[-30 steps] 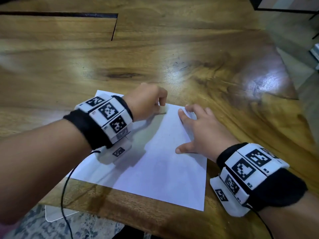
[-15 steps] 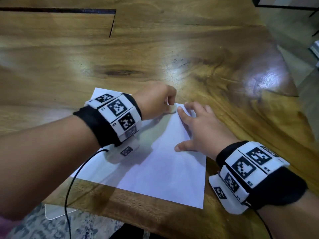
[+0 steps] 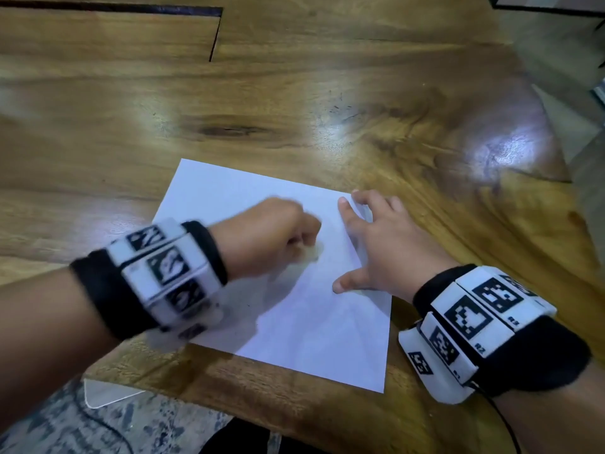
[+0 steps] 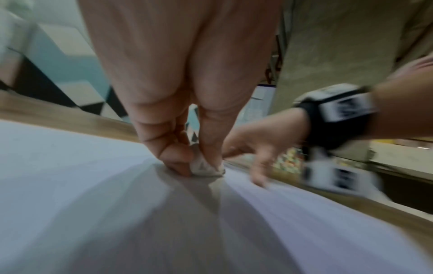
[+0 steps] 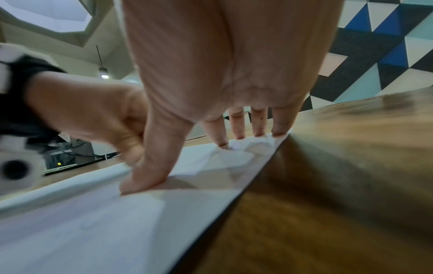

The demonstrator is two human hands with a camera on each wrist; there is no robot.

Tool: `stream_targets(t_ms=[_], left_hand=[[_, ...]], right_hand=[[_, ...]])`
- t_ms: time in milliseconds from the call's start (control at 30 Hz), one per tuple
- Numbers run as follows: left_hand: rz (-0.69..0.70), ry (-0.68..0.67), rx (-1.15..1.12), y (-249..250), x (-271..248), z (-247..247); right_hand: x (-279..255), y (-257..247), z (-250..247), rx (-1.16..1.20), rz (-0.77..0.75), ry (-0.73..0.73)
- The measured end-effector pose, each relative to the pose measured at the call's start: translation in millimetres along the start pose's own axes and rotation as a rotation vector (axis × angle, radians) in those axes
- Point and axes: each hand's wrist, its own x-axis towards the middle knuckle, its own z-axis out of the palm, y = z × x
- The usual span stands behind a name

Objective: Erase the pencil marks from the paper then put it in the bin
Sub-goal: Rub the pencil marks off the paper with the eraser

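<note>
A white sheet of paper (image 3: 294,322) lies flat on the wooden table (image 3: 294,93), near its front edge. My left hand (image 3: 271,237) is curled over the middle of the sheet and pinches a small white eraser (image 4: 203,166), whose tip presses on the paper (image 4: 93,204). It is blurred with motion. My right hand (image 3: 370,247) rests spread on the sheet's right side, fingertips (image 5: 279,132) near the far right corner and thumb (image 5: 145,178) flat on the paper (image 5: 93,222). No pencil marks show clearly. The bin is not in view.
The table's right edge (image 3: 556,165) drops to the floor. A patterned rug (image 3: 65,427) and a clear flat item (image 3: 101,393) lie below the front edge. A dark seam (image 3: 214,37) cuts the tabletop at the back left.
My left hand with the eraser has slid from the sheet's far edge back toward me, to the middle of the paper. My right hand has stayed pressed on the sheet.
</note>
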Motion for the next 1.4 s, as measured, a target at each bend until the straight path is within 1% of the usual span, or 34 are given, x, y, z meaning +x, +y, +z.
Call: stream_targets(t_ms=[33,67,133,200,233,300,333,367,433,467,533,567,633,700,767,800,833,933,967,1000,1100,1167,1233,1333,1367,1400], left_hand=[[0.047,-0.04,-0.004,0,-15,6],[0.065,-0.089,-0.007,1,-29,11],[0.063,-0.142,-0.013,-1,-38,16],[0.074,-0.095,0.002,-1,-23,9],[0.049,-0.043,0.007,0,-11,5],[-0.044,0.04,0.006,3,9,-2],[-0.066,0.045,-0.001,3,14,-2],[-0.04,0.039,-0.011,4,10,1],[0.076,-0.018,-0.038,6,-14,12],[0.098,-0.074,-0.049,7,-28,17],[0.086,-0.175,-0.054,8,-47,23],[0.084,-0.183,-0.046,6,-49,25],[0.09,-0.132,-0.038,8,-38,19],[0.077,-0.02,-0.032,11,-20,15],[0.055,0.034,-0.034,10,-13,17],[0.067,0.033,-0.042,9,-19,20],[0.087,0.001,-0.054,9,-29,23],[0.096,-0.161,-0.081,11,-55,29],[0.092,-0.171,-0.077,11,-53,27],[0.095,-0.152,-0.06,11,-47,24],[0.1,0.003,-0.026,14,-18,15],[0.097,0.034,-0.044,14,-15,18],[0.129,-0.019,-0.067,15,-32,25],[0.111,-0.177,-0.062,15,-51,30],[0.115,-0.175,-0.047,14,-48,28],[0.123,-0.139,-0.029,13,-41,24]], right_hand=[[0,0,0,0.004,0.001,0.002],[0,0,1,0.009,0.002,0.003],[0,0,1,0.016,0.003,0.007],[0,-1,0,0.007,0.001,0.011],[0,-1,0,0.001,0.003,0.01],[0,-1,0,0.0,0.009,0.005],[0,-1,1,0.003,0.01,0.004],[0,0,1,0.006,0.007,0.005],[1,0,1,0.015,0.004,0.006],[1,0,1,0.019,0.007,0.006],[0,0,1,0.026,0.011,0.004],[0,0,1,0.025,0.011,0.004],[0,0,1,0.013,0.006,0.009],[0,-1,1,0.002,0.002,0.014],[0,-1,1,-0.005,0.001,0.014],[0,-1,1,-0.008,-0.001,0.015],[0,0,1,-0.01,0.0,0.016],[0,0,1,-0.01,0.004,0.017],[0,0,1,-0.011,0.004,0.019],[0,0,1,-0.014,0.003,0.021],[0,0,1,-0.016,0.0,0.023],[0,-1,1,-0.014,0.005,0.019],[0,0,2,-0.006,0.006,0.021],[0,0,3,0.013,0.001,0.034],[-1,0,3,0.018,0.0,0.036],[-1,0,3,0.018,0.0,0.036]])
